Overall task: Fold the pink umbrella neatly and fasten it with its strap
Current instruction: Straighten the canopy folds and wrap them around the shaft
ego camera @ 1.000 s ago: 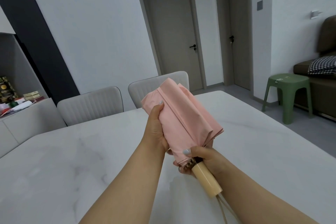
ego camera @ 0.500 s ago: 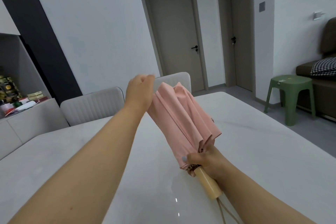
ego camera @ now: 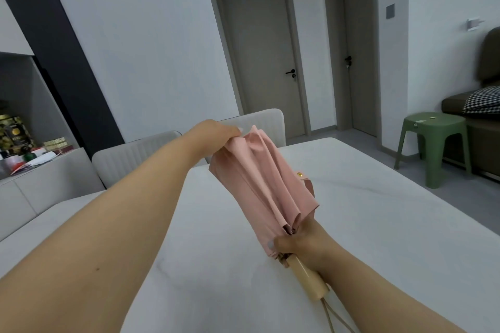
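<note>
Our left hand (ego camera: 216,134) pinches a fold at the far end of the pink umbrella (ego camera: 265,186); our right hand (ego camera: 300,240) grips its gathered canopy above the wooden handle (ego camera: 308,281). It tilts over the white table (ego camera: 378,224), whose far edge meets two chairs (ego camera: 135,154).

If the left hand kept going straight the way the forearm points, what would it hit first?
The left hand pinches the far tip of the pink umbrella and points up and away across the table. Straight on, the first thing looks like the back of the grey chair behind the table edge, though depth is hard to judge.
</note>
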`<state>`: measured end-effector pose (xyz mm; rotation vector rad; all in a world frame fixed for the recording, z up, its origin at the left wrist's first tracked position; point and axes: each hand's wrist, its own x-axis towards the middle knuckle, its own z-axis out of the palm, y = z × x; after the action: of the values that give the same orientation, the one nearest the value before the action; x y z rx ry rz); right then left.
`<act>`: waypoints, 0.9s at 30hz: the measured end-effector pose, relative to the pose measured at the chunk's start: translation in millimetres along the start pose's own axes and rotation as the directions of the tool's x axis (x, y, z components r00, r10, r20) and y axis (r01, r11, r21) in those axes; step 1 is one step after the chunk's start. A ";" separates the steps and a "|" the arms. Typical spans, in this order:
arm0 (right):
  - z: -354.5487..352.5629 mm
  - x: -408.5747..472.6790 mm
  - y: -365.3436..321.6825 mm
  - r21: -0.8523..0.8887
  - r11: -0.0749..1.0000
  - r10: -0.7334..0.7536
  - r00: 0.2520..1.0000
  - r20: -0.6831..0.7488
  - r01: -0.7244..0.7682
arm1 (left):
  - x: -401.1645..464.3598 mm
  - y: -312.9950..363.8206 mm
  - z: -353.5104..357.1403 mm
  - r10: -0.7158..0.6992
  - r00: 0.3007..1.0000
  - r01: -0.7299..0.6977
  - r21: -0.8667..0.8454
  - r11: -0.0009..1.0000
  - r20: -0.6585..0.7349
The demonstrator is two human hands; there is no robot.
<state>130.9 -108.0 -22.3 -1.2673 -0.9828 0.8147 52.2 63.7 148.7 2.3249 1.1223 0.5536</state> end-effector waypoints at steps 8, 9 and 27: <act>-1.9 -8.9 -13.2 -0.015 0.998 -0.064 0.996 0.063 0.065 | -4.1 -2.9 -14.0 0.123 0.967 -0.002 -0.479 0.878 0.222; -1.9 -9.2 -14.0 -0.018 0.998 -0.063 0.996 0.062 0.065 | -6.1 -2.0 -15.3 0.137 0.963 -0.002 -0.501 0.865 0.232; -0.1 -8.8 -10.1 -0.035 0.998 -0.039 0.994 0.100 0.043 | -12.4 8.0 -25.9 0.114 0.967 -0.005 -0.431 0.902 0.228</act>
<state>127.4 -117.5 -13.6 -1.2434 -1.1043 0.8371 35.5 56.0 172.2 1.9807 0.7260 0.4594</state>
